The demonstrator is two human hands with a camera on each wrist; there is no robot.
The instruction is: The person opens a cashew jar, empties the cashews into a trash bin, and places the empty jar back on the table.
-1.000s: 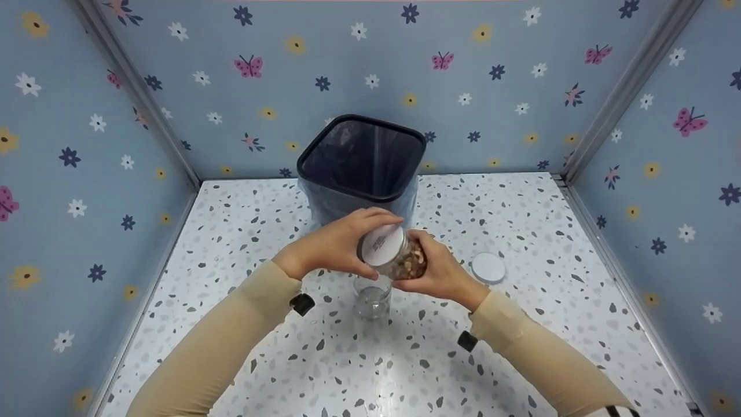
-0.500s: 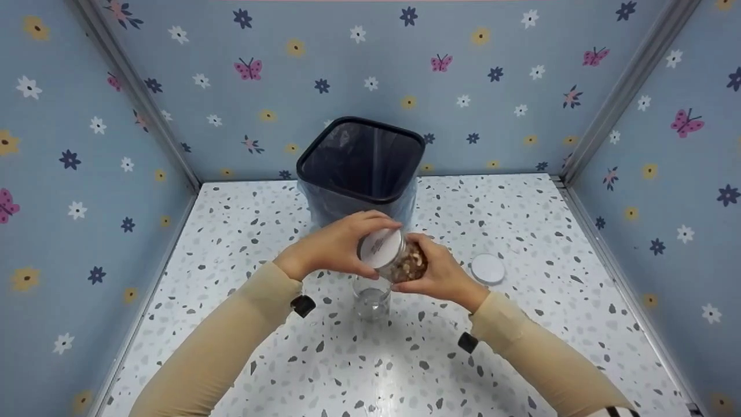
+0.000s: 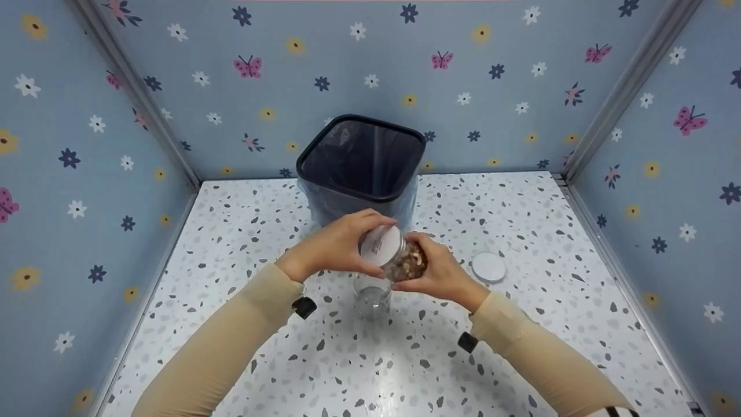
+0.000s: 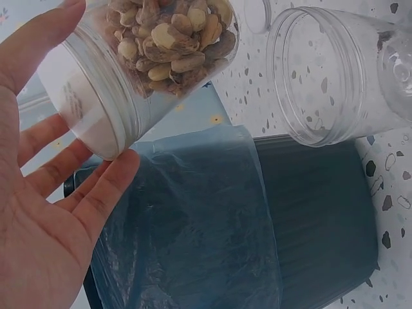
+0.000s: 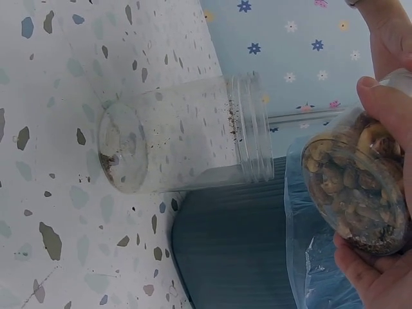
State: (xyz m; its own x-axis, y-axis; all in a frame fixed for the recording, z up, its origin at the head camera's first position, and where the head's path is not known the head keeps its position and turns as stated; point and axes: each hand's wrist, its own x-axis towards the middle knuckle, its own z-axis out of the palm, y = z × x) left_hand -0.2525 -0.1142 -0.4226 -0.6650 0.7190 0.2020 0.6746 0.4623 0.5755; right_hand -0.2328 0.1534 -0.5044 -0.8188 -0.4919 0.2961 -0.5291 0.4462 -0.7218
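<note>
A clear jar of nuts (image 3: 410,262) is held tilted in the air, its white lid (image 3: 382,244) toward the left. My left hand (image 3: 334,244) grips the lid by its rim, thumb and fingers spread around it. My right hand (image 3: 443,271) holds the jar body near its base. In the left wrist view the lid (image 4: 90,106) sits on the jar's mouth, with nuts (image 4: 170,45) behind the clear wall. Below the hands a second clear jar (image 3: 371,301) stands upright and lidless; the right wrist view shows brown crumbs at the bottom of that jar (image 5: 183,138).
Behind the hands stands a dark bin (image 3: 412,168) lined with a bluish plastic bag (image 4: 193,212). A loose white lid (image 3: 489,267) lies on the speckled table (image 3: 521,347) to the right. Patterned walls (image 3: 370,58) enclose the table at the back and sides.
The left hand has shifted slightly on the lid, and the printed label on top has turned a little. The right hand and jar body stay almost in place.
</note>
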